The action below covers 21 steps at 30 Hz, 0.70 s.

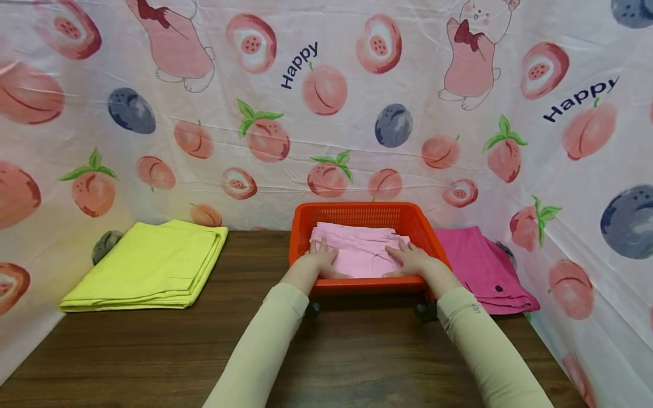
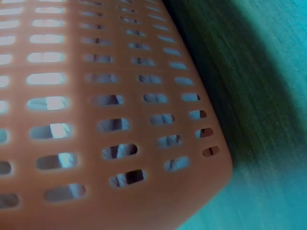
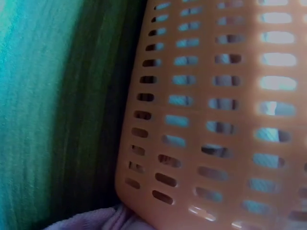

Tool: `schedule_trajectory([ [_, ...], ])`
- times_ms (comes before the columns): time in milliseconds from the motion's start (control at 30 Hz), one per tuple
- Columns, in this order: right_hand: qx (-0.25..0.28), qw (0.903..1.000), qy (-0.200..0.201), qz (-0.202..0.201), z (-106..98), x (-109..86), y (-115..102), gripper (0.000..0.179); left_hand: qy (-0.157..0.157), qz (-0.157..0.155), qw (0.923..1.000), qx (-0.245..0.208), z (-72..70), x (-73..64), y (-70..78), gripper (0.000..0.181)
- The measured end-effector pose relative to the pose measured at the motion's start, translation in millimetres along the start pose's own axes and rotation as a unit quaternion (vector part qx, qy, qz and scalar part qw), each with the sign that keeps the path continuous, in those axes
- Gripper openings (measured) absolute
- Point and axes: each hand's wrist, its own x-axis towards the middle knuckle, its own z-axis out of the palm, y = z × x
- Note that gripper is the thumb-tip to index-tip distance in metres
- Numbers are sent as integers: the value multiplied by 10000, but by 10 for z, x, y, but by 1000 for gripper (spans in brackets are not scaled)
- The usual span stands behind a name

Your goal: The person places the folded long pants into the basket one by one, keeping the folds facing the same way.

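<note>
A light pink folded cloth lies inside an orange-red plastic basket at the back of the table. My left hand rests on the cloth's left side with its fingers spread. On the right side, my right hand touches the same cloth, also with spread fingers. Both wrists pass over the basket's front rim. In the left wrist view, the slotted basket wall fills most of the frame, and neither wrist view shows a hand. The right wrist view has the basket wall too.
A yellow folded cloth lies at the back left of the dark wooden table. Right of the basket is a magenta folded garment, partly behind it. Fruit-printed sheets hang at the back and both sides.
</note>
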Motion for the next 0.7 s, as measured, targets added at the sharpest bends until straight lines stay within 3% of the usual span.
schedule_trajectory([
  [167,108,9987,-419,269,-19,8,2,83,-320,-209,9993,-1,-32,28,3,87],
  [333,-137,9972,-670,304,-45,30,1,78,-533,-421,9977,56,-55,50,5,84],
  [700,-450,9907,-1152,561,155,430,352,82,-1016,-495,9936,-34,-127,30,16,84],
])
